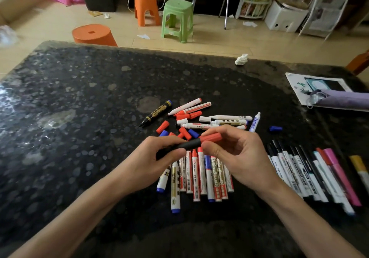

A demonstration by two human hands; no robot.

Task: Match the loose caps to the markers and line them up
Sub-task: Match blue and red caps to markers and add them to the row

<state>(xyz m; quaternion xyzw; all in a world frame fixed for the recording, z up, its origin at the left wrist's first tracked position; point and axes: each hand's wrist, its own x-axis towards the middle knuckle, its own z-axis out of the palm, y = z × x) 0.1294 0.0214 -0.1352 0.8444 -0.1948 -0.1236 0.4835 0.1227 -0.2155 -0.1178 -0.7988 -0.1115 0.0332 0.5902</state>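
Above the dark worktop [79, 118], the left hand [159, 155] had its grip curled round a black marker [189, 144], while the right hand [233, 154] pinched the red cap [211, 137] at that marker's end. Beneath them lay a row of capped markers [201, 176]; loose caps [185, 133] were scattered just beyond.

The left hand [159, 155] hides the back half of the black marker [189, 144]; whether the red cap [211, 137] sits fully on it cannot be told. Both hands cover the tops of the marker row [199, 178] near the table's [79, 118] front edge. Its small print is unreadable. The right row [309, 176] is blurred. A purple thing [347, 98] is cut off at the right
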